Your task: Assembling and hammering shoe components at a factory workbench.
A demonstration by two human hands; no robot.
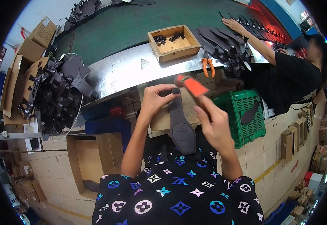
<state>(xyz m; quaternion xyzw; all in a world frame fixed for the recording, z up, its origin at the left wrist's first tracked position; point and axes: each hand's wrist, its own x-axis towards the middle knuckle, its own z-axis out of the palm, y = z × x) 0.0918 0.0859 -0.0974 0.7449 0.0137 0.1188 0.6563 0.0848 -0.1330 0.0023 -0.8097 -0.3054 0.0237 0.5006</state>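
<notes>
A dark grey shoe sole (183,133) with a heel lies lengthwise in front of me, its broad end towards my body. At its far end, thumb and fingers of my left hand (155,100) close round the heel, where a small black square heel tip (176,91) shows. My right hand (215,125) is wrapped round the handle of a hammer (194,86) with a red-orange part near its head. The hammer is blurred and tilted, just right of the heel and apart from it. Beneath the sole is a pale work board (159,123).
A wooden box (171,56) of small black pieces and orange-handled pliers (208,68) sit on the metal bench edge (114,77). Heeled soles fill a wire basket (58,101) at left; more lie right (223,43). A green crate (249,112) and a co-worker (294,71) are at right.
</notes>
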